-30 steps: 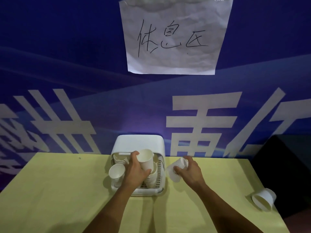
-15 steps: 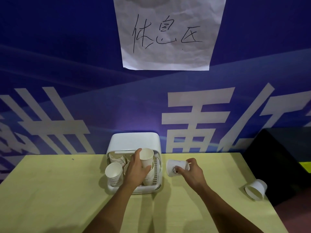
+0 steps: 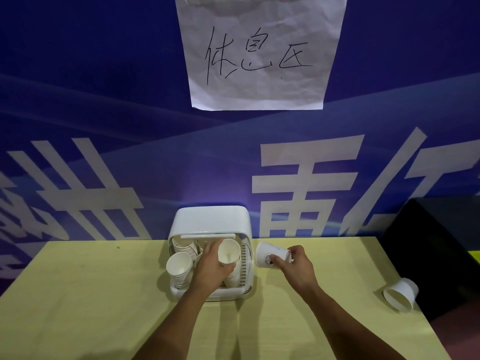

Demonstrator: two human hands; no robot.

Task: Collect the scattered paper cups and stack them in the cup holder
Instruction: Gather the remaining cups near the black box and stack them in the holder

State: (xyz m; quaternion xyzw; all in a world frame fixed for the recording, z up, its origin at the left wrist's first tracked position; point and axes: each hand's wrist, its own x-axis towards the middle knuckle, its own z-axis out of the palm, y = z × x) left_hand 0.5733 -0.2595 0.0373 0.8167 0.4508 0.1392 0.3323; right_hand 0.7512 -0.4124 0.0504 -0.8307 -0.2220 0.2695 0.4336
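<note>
A white cup holder (image 3: pixel 210 219) stands at the back middle of the yellow table (image 3: pixel 78 294), its hood raised. Stacks of paper cups fill it, one stack (image 3: pixel 179 268) at its front left. My left hand (image 3: pixel 211 268) grips an upright white paper cup (image 3: pixel 228 250) over the holder's right side, just above another stack. My right hand (image 3: pixel 296 266) holds a second paper cup (image 3: pixel 268 254) on its side, just right of the holder, mouth toward the hand. A third cup (image 3: pixel 400 297) lies on its side near the table's right edge.
A blue banner with white characters hangs behind the table, with a handwritten paper sign (image 3: pixel 259 53) taped on it. A black box-like object (image 3: pixel 439 255) stands right of the table.
The cup in my left hand has lowered toward the stack in the holder. My right hand has lifted its cup off the table and turned it sideways beside the holder.
</note>
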